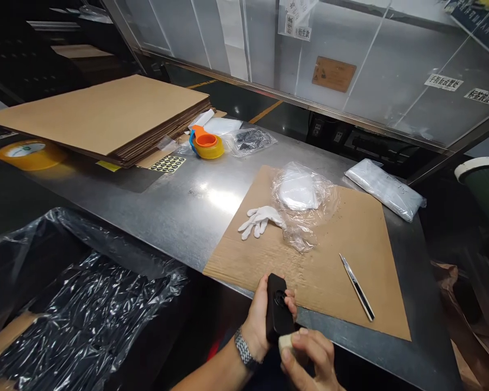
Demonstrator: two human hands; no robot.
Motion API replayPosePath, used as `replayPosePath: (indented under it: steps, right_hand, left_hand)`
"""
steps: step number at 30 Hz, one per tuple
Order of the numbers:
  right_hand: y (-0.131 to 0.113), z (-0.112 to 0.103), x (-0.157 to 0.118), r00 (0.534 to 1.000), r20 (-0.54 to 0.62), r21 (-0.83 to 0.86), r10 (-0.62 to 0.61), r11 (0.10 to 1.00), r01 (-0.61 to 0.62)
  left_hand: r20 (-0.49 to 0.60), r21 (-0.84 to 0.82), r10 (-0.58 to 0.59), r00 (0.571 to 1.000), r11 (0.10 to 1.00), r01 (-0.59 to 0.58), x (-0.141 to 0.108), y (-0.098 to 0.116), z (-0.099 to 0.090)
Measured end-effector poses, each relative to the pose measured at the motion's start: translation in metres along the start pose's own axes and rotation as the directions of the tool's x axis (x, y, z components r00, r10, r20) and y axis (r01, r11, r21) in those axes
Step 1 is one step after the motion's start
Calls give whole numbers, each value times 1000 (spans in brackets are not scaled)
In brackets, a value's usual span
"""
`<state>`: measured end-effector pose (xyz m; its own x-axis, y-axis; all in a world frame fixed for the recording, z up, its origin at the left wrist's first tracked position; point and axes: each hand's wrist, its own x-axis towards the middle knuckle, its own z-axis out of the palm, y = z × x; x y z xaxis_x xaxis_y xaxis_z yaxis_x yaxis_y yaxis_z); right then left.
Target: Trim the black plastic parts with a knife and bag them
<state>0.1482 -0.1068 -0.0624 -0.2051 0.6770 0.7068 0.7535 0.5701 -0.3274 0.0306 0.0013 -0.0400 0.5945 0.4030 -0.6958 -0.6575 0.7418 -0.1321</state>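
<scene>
We note the left hand (258, 321) closed around a black device (277, 317), thumb along one side, fingertips curled over the other. The device's long axis points away from us, its far end toward the cardboard (330, 290) beyond the hand. The right hand (317, 354) pinches a pale block (286, 343) between thumb and fingers. Key relation, as we judge it: the block sits at the device's near end, with the device ahead and left of the right hand. The two overlap in view; we cannot tell whether they touch. On the cardboard, the knife (357, 288) lies ahead and right of the right hand, the nearer one; the glove (261, 220) lies straight ahead of the left.
</scene>
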Motion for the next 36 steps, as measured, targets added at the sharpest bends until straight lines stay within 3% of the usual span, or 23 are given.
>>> replayPosePath:
  steps: [3,7,9,11,15,17,19,22,27,36]
  right_hand:
    - [21,-5,-2,995,29,-49,-94,994,96]
    - [64,1,-1,987,40,-129,153,981,-147]
    - [87,9,5,970,34,-149,241,961,-234]
    - [103,16,15,956,39,-164,289,946,-279]
    - [98,12,38,928,51,-152,369,921,-358]
    - [77,2,50,904,96,-30,416,909,-415]
    - [55,-9,63,872,196,230,448,844,-485]
    - [34,-20,80,854,347,459,388,724,-516]
    - [35,-24,89,795,472,519,382,608,-600]
    - [38,-21,78,786,478,610,392,495,-618]
  left_hand:
    - [9,25,110,994,994,-111,-7,6,4]
    - [91,174,314,945,929,-326,-20,9,12]
    - [208,355,454,867,791,-499,-26,6,12]
    - [323,527,517,793,598,-604,-30,3,9]
    - [396,708,539,744,337,-620,-36,1,-2]
    - [422,741,516,746,278,-611,-38,0,-6]
    - [444,765,456,771,256,-592,-41,-1,-7]
    - [467,783,354,811,261,-565,-45,-3,-5]
    - [479,793,270,835,275,-543,-52,-4,-3]
    - [427,802,209,880,363,-475,-58,-7,-4]
